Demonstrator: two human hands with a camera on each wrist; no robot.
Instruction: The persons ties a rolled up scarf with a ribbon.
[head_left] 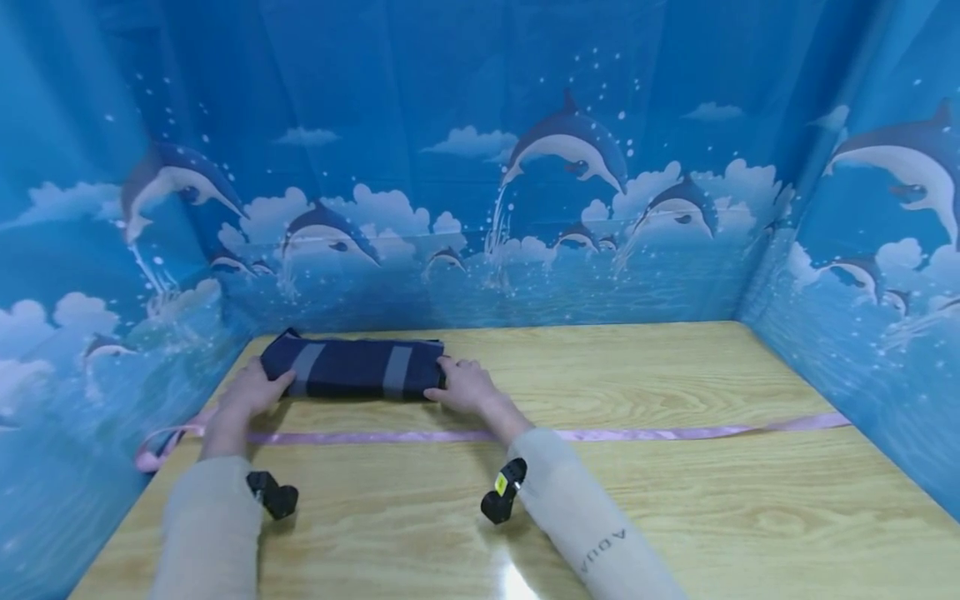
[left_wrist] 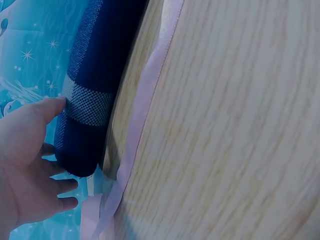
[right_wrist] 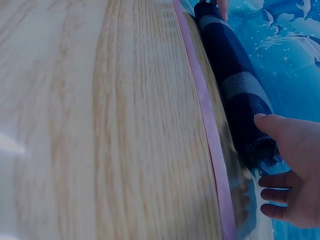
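A dark navy woven cloth with grey bands is rolled up and lies crosswise at the table's back left. Its weave and loose end threads show in the right wrist view. My left hand is at the roll's left end, its thumb tip against the side; the other fingers spread past the end, the index finger partly hidden. At the right end is my right hand. Its thumb rests on the cloth, while the other fingers extend beyond the roll's end.
A pink ribbon runs across the wooden table in front of the roll, with a loop over the left edge. A blue dolphin-print curtain encloses the back and both sides.
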